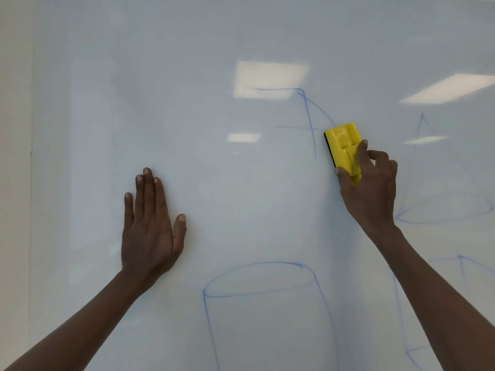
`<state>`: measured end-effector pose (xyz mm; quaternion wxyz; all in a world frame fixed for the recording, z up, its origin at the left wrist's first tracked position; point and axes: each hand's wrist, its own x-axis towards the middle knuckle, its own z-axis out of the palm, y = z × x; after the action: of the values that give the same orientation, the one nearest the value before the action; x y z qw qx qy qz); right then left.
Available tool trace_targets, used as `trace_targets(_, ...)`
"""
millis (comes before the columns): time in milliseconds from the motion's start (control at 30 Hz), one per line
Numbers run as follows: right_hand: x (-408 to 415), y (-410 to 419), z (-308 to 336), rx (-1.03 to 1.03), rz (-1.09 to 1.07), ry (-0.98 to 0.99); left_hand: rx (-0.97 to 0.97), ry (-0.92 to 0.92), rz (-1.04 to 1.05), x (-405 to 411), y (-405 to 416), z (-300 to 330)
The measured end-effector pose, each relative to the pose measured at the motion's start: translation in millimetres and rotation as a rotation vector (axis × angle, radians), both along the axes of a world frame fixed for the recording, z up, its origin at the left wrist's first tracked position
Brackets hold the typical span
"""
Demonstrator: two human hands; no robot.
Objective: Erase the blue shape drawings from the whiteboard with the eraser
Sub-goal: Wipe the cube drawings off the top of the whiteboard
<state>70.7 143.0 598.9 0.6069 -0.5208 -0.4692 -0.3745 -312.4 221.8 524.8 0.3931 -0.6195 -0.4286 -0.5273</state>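
The whiteboard (pixel 187 103) fills the view. My right hand (pixel 371 188) grips a yellow eraser (pixel 341 141) with a black felt edge and presses it on the board at the right. Just left of the eraser are leftover blue lines of a partly wiped shape (pixel 308 113). A blue cylinder drawing (pixel 263 290) sits at the bottom centre. Faint blue lines of a cone and ellipse (pixel 444 210) lie to the right, and more blue lines (pixel 460 266) show at the lower right, partly hidden by my forearm. My left hand (pixel 151 226) rests flat on the board, fingers extended.
Ceiling light reflections (pixel 270 79) glare on the glossy board near the top centre and right. The board's left edge (pixel 30 156) meets a pale wall.
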Motion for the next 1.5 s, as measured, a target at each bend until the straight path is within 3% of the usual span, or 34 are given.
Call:
trace_targets(167, 8.8, -0.8, -12.7, 0.000, -0.016, -0.001, -0.010, 0.002, 0.003, -0.5, 0.3, 0.1)
trace_targets(433, -3.2, 0.6, 41.4, 0.000, -0.010, 0.000, -0.018, -0.003, 0.001, -0.3, 0.4, -0.1)
trace_targets(700, 2.1, -0.9, 12.7, -0.020, -0.004, -0.053, -0.025, -0.005, 0.001, -0.2, 0.0, -0.6)
trace_targets(933, -16.6, 1.0, 52.1, -0.005, -0.017, -0.008, -0.021, -0.004, -0.003, -0.3, 0.6, -0.1)
trace_targets(1100, -38.6, 1.9, 21.0, -0.008, 0.001, -0.129, -0.023, -0.005, -0.003, -0.3, 0.3, -0.6)
trace_targets(1267, -18.6, -1.0, -3.1, -0.017, -0.022, -0.109, -0.020, -0.006, -0.002, -0.9, 0.1, -0.9)
trace_targets(1500, -19.9, 0.2, 47.6, 0.000, -0.029, -0.034, -0.013, -0.010, -0.010, -0.4, -0.2, -0.6)
